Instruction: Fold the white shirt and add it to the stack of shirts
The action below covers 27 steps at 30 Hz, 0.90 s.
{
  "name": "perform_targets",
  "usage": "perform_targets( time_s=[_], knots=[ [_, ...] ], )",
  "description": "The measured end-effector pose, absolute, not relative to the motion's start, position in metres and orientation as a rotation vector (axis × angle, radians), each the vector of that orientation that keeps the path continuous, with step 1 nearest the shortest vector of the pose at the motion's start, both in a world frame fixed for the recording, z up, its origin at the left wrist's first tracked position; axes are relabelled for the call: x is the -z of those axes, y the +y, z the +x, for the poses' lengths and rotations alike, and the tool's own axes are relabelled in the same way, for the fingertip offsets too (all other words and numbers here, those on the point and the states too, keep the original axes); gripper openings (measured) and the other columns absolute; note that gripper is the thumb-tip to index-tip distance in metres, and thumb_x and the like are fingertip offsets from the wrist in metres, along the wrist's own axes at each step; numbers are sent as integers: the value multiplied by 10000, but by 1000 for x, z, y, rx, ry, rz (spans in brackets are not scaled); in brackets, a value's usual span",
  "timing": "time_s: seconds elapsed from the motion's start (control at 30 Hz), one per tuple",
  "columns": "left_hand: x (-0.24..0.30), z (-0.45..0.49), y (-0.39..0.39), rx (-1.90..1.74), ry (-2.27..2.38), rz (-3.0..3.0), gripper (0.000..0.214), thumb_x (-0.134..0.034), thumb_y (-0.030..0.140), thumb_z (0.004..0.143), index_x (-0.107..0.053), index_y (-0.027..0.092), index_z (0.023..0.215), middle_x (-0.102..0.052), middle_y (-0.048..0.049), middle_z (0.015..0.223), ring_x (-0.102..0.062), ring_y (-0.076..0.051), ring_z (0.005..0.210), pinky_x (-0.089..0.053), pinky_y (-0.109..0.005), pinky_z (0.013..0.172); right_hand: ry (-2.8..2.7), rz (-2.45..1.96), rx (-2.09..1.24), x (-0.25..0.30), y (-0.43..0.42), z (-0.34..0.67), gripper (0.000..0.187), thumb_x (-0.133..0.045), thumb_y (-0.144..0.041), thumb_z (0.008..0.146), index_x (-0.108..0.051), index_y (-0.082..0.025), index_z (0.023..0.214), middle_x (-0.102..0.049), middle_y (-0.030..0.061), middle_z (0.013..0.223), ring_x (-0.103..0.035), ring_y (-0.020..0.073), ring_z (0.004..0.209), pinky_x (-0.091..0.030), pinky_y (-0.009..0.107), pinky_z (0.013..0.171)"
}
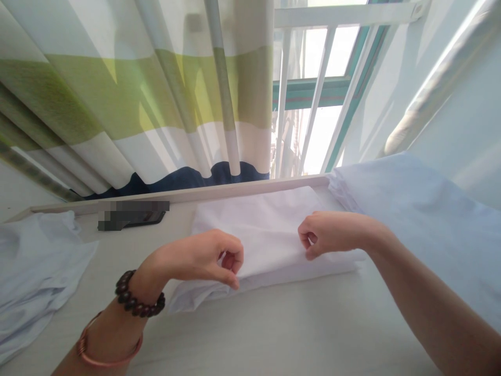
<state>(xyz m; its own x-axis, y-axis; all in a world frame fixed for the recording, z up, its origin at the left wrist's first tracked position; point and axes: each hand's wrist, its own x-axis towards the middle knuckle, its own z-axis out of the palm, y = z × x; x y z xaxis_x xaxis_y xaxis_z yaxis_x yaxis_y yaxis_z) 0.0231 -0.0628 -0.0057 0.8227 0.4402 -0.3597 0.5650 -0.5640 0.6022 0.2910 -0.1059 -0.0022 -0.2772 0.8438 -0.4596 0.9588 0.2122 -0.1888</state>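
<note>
A folded white cloth (270, 230) lies on the pale table (274, 329) below the window. My left hand (203, 258), with a dark bead bracelet and a copper bangle on the wrist, is curled over the cloth's near left edge, thumb and fingers pinched together at the fabric. My right hand (332, 235) is also closed, pinching the cloth's near edge to the right of the middle. Both hands rest on the top fold, about a hand's width apart.
A crumpled pale cloth (35, 271) lies at the left. A pile of light blue fabric (415, 209) sits at the right. A dark flat object (136, 216) rests near the table's back ledge. Striped curtains (156, 94) and a barred window (313, 94) stand behind.
</note>
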Motion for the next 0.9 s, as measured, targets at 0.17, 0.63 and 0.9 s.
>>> perform_targets(
  time_s=[0.17,0.63,0.9],
  knots=[
    [6,19,-61,280,809,2229,279,-657,459,780,-615,190,719,-573,28,685,-507,-130,670,-381,-227,601,2250,1675,706,-1,-106,297,171,-699,-380,668,-680,-227,743,-646,12,822,-590,186,737,-367,255,538],
    [27,6,-40,322,1005,2388,121,-554,289,768,-624,192,748,-623,1,819,-551,-150,731,-402,-238,656,2228,1592,765,25,-91,284,170,-690,-338,678,-666,-210,787,-640,-8,827,-552,154,692,-323,243,528],
    [7,-4,-44,393,1034,2287,237,-516,393,813,-601,177,767,-600,-8,769,-518,-155,701,-390,-237,605,2211,1556,933,15,-94,293,296,-713,-492,652,-634,-214,717,-623,-37,722,-520,127,624,-318,242,514]
  ],
)
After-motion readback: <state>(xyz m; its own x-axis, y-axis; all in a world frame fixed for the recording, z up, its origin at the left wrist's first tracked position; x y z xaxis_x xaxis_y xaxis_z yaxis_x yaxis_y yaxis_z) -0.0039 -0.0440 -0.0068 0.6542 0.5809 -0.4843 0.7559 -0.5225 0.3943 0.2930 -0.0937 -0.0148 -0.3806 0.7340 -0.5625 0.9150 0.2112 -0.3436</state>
